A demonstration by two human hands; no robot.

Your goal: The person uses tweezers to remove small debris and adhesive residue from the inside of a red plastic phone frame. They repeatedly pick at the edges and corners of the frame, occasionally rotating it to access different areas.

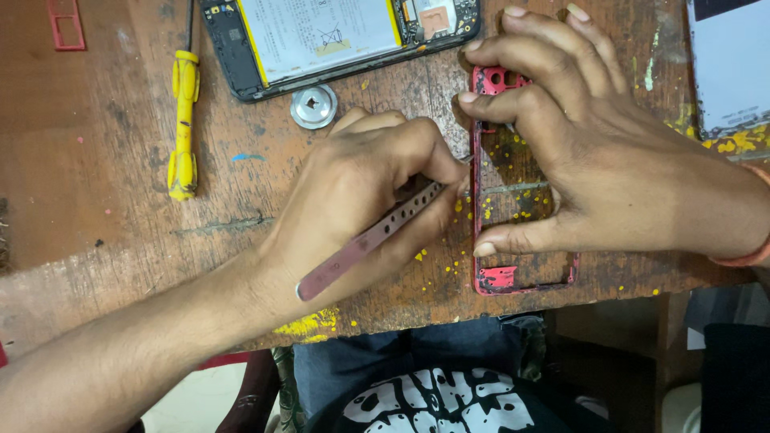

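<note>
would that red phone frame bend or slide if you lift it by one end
The red phone frame looks like a thin open rim with no middle, so it would probably flex and feel light. The right hand pins it flat; unpinned, it might skid on the wooden table.

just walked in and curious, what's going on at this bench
A person at a worn wooden table is working on a red phone frame. The right hand presses the frame flat against the table, fingers over its top end. The left hand grips metal tweezers, their tip at the frame's left edge. Farther up lie an opened phone with its battery exposed, a yellow screwdriver and a small round metal disc.
</note>
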